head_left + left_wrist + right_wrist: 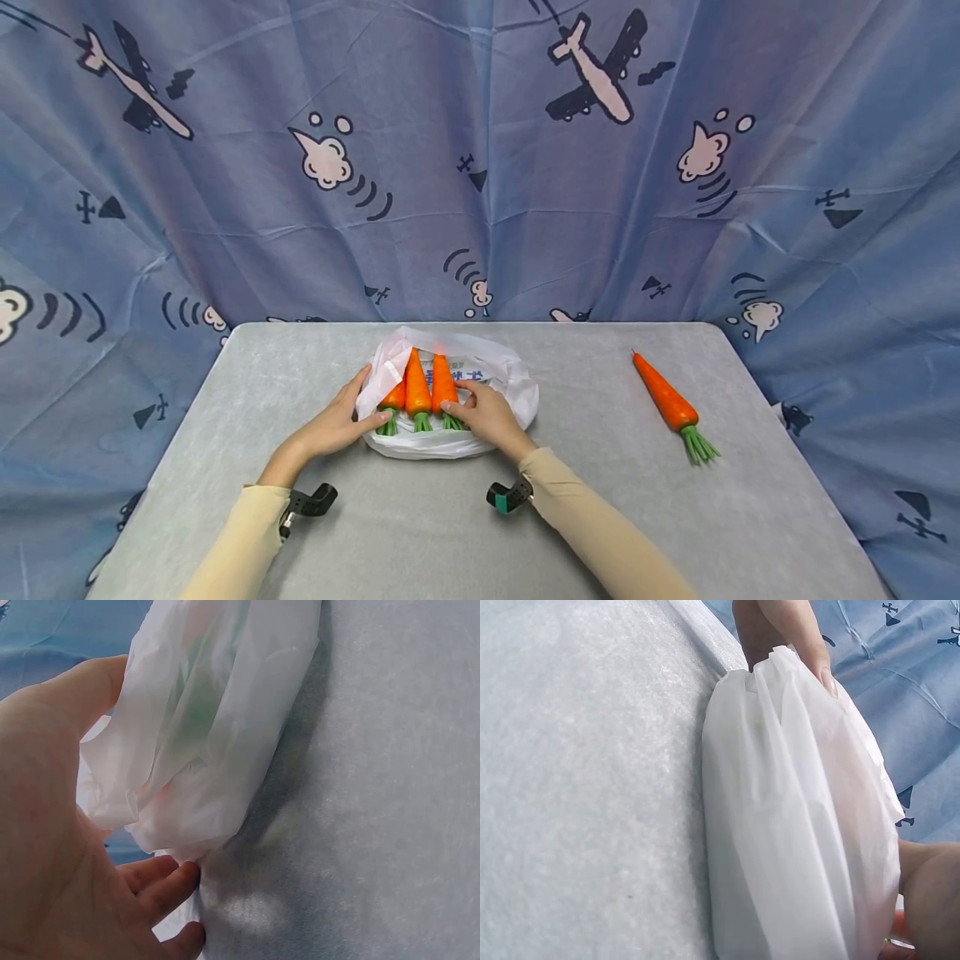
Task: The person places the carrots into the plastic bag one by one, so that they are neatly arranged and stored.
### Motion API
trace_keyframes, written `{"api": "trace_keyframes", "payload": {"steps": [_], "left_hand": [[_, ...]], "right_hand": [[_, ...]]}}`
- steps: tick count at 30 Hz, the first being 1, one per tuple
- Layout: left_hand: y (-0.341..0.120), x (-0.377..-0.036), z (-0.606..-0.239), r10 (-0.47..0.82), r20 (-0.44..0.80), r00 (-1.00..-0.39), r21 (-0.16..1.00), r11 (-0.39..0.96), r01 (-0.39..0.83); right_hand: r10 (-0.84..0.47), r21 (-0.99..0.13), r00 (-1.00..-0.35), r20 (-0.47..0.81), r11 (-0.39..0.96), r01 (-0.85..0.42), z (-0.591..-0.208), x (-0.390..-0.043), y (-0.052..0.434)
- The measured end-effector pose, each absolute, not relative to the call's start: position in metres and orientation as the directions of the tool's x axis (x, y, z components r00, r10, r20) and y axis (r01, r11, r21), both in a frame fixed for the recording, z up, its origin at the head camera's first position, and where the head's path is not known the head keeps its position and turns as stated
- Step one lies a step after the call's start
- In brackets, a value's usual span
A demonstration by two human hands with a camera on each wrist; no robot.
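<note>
- Three carrots (417,385) lie in one white plastic bag (450,442) near the table (300,533) far edge, middle.
- Left hand (333,425) pinches the bag's rim; right hand (487,417) grips a carrot's top.
- A fourth carrot (667,400) lies apart, toward the right edge.

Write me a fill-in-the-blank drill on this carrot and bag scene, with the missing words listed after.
1. The number of carrots lying in the white plastic bag is ____.
2. One more carrot lies alone on the grey table, on the person's ____ side.
3. The left hand holds the bag's left ____.
4. The right hand touches the carrot in the bag that lies farthest to the ____.

Missing words: three; right; edge; right
</note>
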State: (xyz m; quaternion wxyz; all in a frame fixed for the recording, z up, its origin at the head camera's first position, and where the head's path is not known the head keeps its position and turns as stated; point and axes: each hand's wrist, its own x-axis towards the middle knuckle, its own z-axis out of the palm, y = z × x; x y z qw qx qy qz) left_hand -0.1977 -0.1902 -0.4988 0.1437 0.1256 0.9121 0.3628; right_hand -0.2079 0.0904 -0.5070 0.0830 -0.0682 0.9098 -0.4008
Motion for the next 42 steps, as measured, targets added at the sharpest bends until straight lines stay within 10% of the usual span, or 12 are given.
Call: {"api": "trace_keyframes", "payload": {"steps": [16,42], "left_hand": [[-0.193,-0.199,-0.500,0.338,-0.159,-0.928,0.701,0.700,0.135],[-0.194,-0.200,-0.503,0.338,-0.174,-0.925,0.723,0.681,0.113]], "right_hand": [[-0.158,-0.742,-0.983,0.099,0.646,-0.178,-0.468,-0.195,0.121],[0.051,-0.670,-0.988,0.147,0.740,-0.062,-0.462,-0.170,0.306]]}}
